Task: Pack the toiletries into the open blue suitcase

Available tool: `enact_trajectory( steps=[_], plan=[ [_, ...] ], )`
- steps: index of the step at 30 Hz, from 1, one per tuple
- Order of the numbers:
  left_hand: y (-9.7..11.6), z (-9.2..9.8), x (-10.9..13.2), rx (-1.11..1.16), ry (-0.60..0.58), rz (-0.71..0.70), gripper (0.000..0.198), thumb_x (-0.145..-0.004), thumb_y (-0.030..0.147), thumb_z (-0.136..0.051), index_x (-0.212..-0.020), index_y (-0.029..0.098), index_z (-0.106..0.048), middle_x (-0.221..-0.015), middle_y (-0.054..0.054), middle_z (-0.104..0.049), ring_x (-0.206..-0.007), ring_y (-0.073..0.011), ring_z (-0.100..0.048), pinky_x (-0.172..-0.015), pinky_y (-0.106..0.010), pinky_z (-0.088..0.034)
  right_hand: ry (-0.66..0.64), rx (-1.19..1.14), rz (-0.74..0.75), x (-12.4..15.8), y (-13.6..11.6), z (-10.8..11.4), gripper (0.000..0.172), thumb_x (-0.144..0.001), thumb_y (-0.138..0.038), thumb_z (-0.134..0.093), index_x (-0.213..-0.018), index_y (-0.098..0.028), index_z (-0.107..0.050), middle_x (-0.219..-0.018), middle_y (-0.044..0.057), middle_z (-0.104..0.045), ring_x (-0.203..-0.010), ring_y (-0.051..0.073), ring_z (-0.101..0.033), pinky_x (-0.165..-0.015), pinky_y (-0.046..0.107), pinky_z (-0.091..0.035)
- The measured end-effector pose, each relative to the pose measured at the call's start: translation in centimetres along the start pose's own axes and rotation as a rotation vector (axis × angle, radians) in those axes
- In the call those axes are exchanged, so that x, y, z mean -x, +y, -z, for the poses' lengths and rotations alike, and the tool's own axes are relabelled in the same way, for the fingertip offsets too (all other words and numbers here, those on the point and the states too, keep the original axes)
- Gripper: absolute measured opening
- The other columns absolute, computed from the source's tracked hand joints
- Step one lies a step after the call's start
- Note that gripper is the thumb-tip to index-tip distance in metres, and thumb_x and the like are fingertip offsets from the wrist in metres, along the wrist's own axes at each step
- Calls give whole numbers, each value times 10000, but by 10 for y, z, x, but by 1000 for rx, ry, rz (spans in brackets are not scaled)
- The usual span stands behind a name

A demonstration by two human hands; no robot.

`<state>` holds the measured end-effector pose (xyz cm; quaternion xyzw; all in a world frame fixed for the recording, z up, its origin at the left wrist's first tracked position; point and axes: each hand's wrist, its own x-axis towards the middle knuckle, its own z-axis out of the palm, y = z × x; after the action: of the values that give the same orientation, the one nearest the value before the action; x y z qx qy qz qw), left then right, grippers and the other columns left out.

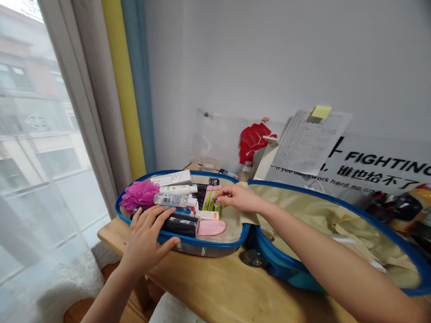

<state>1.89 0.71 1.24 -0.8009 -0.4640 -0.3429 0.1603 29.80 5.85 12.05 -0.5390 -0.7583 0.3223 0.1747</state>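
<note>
Our left hand lies open, fingers spread, on the end of a glossy black cylindrical bottle, its long axis running sideways along the rim of an open blue-edged suitcase. Our right hand reaches a pink-and-green packet, though we cannot tell whether it grips.

The wall poster reads "FIGHTING" in capitals.
</note>
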Motion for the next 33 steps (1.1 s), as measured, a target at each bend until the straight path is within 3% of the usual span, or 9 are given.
enact_trajectory(
  steps=[5, 11, 18, 27, 33],
  plan=[
    [-1, -1, 0, -6, 11, -10, 513, -824, 466, -542, -1271, 216, -517, -1225, -112, -592, -1141, -301, -509, -1051, -520, -269, 19, 190, 50, 5, 1, -11, 117, -822, -242, -585, -852, -150, -650, -736, -8, -620, -648, 84, -532, -655, 240, -426],
    [-2, 0, 0, -24, 10, -22, 505, -831, 465, -529, -1269, 213, -516, -1224, -115, -593, -1143, -307, -507, -1040, -521, -279, 74, 350, 64, -1, -1, -25, 216, -877, -348, -565, -940, -145, -605, -878, 11, -625, -787, 118, -586, -763, 328, -485],
    [-3, -1, 0, -12, -1, -11, 520, -826, 472, -537, -1280, 222, -505, -1231, -109, -589, -1154, -304, -500, -1048, -522, -270, -1, 401, 117, -9, 2, -40, 243, -875, -341, -579, -1011, -142, -606, -999, 37, -635, -884, 137, -608, -800, 352, -511],
    [-2, 0, 0, -13, -9, 4, 511, -822, 467, -541, -1274, 228, -521, -1236, -111, -587, -1157, -308, -500, -1054, -523, -270, -12, 443, 131, -6, 3, -38, 235, -869, -352, -584, -974, -144, -616, -977, 33, -639, -894, 141, -606, -822, 364, -501],
    [-2, -1, 1, -12, -11, -6, 516, -827, 471, -537, -1278, 221, -518, -1232, -115, -586, -1151, -310, -501, -1052, -531, -271, 17, 424, 140, -1, 0, -25, 184, -858, -300, -596, -949, -145, -635, -957, 32, -662, -867, 131, -613, -812, 344, -493]
  ],
)
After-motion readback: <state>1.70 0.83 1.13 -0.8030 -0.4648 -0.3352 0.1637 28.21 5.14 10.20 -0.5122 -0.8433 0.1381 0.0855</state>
